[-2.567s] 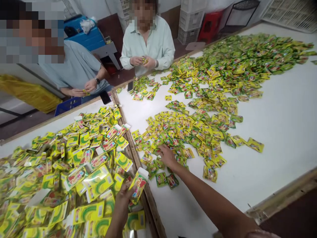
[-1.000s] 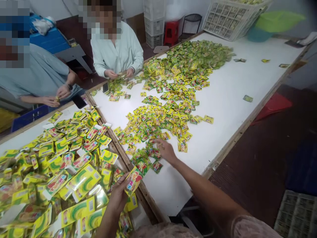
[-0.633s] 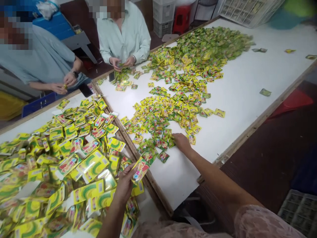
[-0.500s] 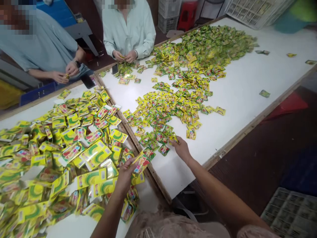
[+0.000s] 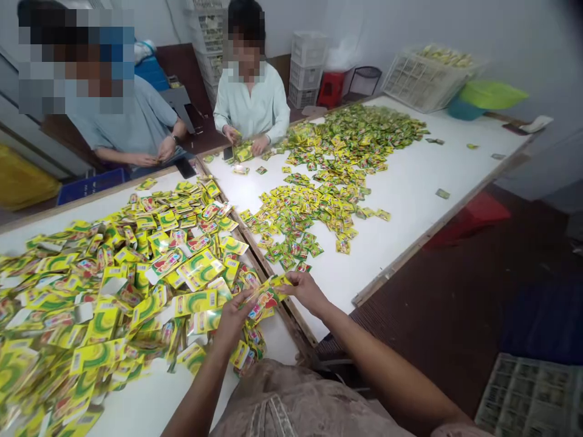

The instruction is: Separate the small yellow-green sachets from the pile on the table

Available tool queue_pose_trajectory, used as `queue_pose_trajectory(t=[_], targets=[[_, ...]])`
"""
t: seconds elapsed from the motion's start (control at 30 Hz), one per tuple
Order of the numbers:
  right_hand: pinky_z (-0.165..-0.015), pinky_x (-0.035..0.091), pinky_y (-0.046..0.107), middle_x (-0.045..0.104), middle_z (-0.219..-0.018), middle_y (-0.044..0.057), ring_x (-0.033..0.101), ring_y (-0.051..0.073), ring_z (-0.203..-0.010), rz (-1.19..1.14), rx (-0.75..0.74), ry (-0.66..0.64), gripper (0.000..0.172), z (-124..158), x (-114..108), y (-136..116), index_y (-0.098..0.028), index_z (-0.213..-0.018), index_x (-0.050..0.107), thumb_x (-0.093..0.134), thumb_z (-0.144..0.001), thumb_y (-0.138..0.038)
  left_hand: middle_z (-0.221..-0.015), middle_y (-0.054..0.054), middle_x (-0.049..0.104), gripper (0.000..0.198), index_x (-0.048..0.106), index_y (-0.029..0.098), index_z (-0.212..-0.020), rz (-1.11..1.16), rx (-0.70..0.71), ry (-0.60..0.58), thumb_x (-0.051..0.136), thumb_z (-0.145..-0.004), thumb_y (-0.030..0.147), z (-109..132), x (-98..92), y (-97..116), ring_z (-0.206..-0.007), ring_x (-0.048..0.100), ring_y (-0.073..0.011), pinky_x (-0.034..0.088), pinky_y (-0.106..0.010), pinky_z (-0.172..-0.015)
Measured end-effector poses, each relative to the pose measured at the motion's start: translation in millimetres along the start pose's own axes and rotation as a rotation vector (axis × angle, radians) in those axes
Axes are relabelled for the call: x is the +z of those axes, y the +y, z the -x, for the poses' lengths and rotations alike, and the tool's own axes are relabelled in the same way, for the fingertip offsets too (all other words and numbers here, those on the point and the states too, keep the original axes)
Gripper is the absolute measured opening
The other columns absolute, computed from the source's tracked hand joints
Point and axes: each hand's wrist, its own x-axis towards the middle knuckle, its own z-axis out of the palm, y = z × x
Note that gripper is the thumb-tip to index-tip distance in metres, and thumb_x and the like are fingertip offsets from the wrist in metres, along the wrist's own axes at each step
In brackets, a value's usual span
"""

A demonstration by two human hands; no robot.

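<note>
My left hand [image 5: 231, 318] pinches a small yellow and green printed carton [image 5: 262, 304] by its near-left end, above the joint between two white tables. At the carton's far-right end, my right hand [image 5: 306, 292] has its fingers closed on a yellow sachet [image 5: 281, 281]. The sachet meets the end of the carton; how much of it is inside I cannot make out. Loose green and yellow sachets [image 5: 296, 237] lie just beyond my right hand. Beside my left hand spreads a heap of similar flat cartons [image 5: 150, 267], some with white flaps open.
Two people sit across the tables, one in a blue shirt [image 5: 155, 106], one in a pale shirt [image 5: 273, 91], hands on small packets. A larger sachet pile [image 5: 364, 130] lies farther back. White crates [image 5: 405, 82] and a green basin [image 5: 494, 94] stand at the far end. Wooden rims [image 5: 378, 285] edge the tables.
My right hand has moved left from the sachet pile to the carton, bringing a yellow sachet. My left hand still holds the carton. The view has tilted up, showing more of the room.
</note>
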Motion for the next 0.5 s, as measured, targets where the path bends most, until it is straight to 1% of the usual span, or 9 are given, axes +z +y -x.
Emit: queue_pose_trajectory(t=[0.07, 0.13, 0.17, 0.23, 0.27, 0.3, 0.4, 0.47, 0.5], targets=[[-0.058, 0.034, 0.024, 0.047, -0.056, -0.004, 0.042, 0.01, -0.058, 0.061, -0.042, 0.031, 0.04, 8, 6, -2, -0.017, -0.055, 0.05, 0.073, -0.057, -0.051, -0.099, -0.006, 0.07, 0.043, 0.069, 0.017, -0.097, 0.007, -0.009, -0.063, 0.075, -0.063, 0.043, 3, -0.4, 3, -0.095, 0.062, -0.0246, 0.047, -0.033, -0.086], [-0.06, 0.034, 0.024, 0.047, -0.058, -0.003, 0.043, 0.011, -0.062, 0.21, -0.139, 0.116, 0.038, 16, 8, -2, -0.017, -0.054, 0.052, 0.069, -0.063, -0.05, -0.096, -0.006, 0.071, 0.043, 0.068, 0.017, -0.097, 0.017, -0.02, -0.097, 0.075, -0.063, 0.043, 6, 0.7, 7, -0.089, 0.063, -0.0233, 0.047, -0.033, -0.084], [-0.061, 0.035, 0.025, 0.05, -0.062, -0.002, 0.044, 0.012, -0.064, 0.261, -0.182, 0.165, 0.035, 19, 8, -2, -0.017, -0.059, 0.056, 0.067, -0.066, -0.049, -0.095, -0.006, 0.071, 0.042, 0.068, 0.016, -0.096, 0.029, -0.024, -0.107, 0.075, -0.063, 0.042, 7, 1.8, 10, -0.087, 0.064, -0.0226, 0.047, -0.033, -0.083], [-0.062, 0.037, 0.025, 0.056, -0.076, 0.001, 0.047, 0.012, -0.069, 0.268, -0.236, 0.252, 0.03, 26, 5, -1, -0.017, -0.078, 0.064, 0.064, -0.07, -0.047, -0.093, -0.007, 0.071, 0.042, 0.068, 0.016, -0.095, 0.078, -0.033, -0.121, 0.075, -0.063, 0.041, 9, 5.5, 15, -0.085, 0.064, -0.0208, 0.047, -0.032, -0.082], [-0.062, 0.037, 0.025, 0.058, -0.081, 0.001, 0.048, 0.012, -0.069, 0.252, -0.247, 0.276, 0.032, 28, 2, 0, -0.018, -0.085, 0.064, 0.064, -0.071, -0.046, -0.091, -0.007, 0.071, 0.042, 0.067, 0.016, -0.094, 0.113, -0.042, -0.122, 0.076, -0.062, 0.041, 10, 8.0, 18, -0.083, 0.064, -0.02, 0.048, -0.031, -0.081], [-0.061, 0.037, 0.025, 0.059, -0.081, 0.002, 0.048, 0.012, -0.068, 0.247, -0.253, 0.291, 0.032, 29, 0, 0, -0.018, -0.087, 0.064, 0.063, -0.072, -0.046, -0.089, -0.006, 0.071, 0.042, 0.067, 0.016, -0.093, 0.148, -0.054, -0.118, 0.077, -0.061, 0.04, 11, 10.9, 21, -0.081, 0.064, -0.0192, 0.048, -0.031, -0.08], [-0.063, 0.037, 0.026, 0.058, -0.07, 0.001, 0.049, 0.013, -0.067, 0.334, -0.313, 0.339, 0.027, 29, -4, -2, -0.018, -0.07, 0.063, 0.062, -0.074, -0.045, -0.086, -0.006, 0.072, 0.044, 0.067, 0.016, -0.09, 0.198, -0.096, -0.105, 0.079, -0.055, 0.039, 12, 18.5, 26, -0.078, 0.064, -0.0193, 0.049, -0.031, -0.077], [-0.071, 0.039, 0.028, 0.061, -0.07, 0.002, 0.052, 0.015, -0.073, 0.413, -0.361, 0.422, 0.024, 30, -3, -2, -0.019, -0.064, 0.063, 0.065, -0.074, -0.041, -0.088, -0.008, 0.071, 0.043, 0.068, 0.016, -0.089, 0.122, -0.091, -0.117, 0.077, -0.054, 0.038, 11, 20.1, 26, -0.081, 0.064, -0.0224, 0.05, -0.033, -0.078], [-0.075, 0.039, 0.029, 0.063, -0.071, 0.002, 0.053, 0.016, -0.076, 0.441, -0.377, 0.474, 0.022, 33, -1, 0, -0.019, -0.062, 0.063, 0.066, -0.073, -0.038, -0.09, -0.008, 0.071, 0.04, 0.069, 0.017, -0.088, 0.048, -0.061, -0.121, 0.076, -0.054, 0.037, 11, 19.2, 24, -0.085, 0.064, -0.0245, 0.05, -0.034, -0.078]])
